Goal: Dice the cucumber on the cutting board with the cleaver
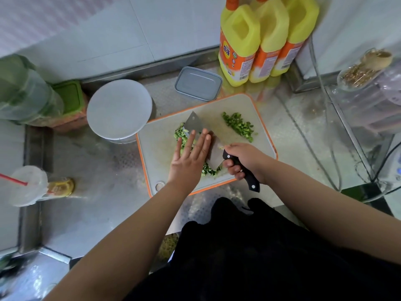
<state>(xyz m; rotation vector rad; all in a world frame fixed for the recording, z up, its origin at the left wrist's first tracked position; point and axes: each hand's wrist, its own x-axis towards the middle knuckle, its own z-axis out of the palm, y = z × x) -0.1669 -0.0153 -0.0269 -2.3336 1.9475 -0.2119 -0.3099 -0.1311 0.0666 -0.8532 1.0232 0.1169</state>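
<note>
Since one pile of diced cucumber [238,126] sits aside on the cutting board [156,153], it's mostly done (guessing); right hand [245,158] grips the cleaver [208,146], left hand [191,157] flat on its blade over the rest.

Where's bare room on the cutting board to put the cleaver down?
The cutting board is bare along its left side, between the orange rim and the left hand, and in the centre strip between the cleaver and the far diced pile. It is crowded under the blade, where cucumber pieces lie.
</note>
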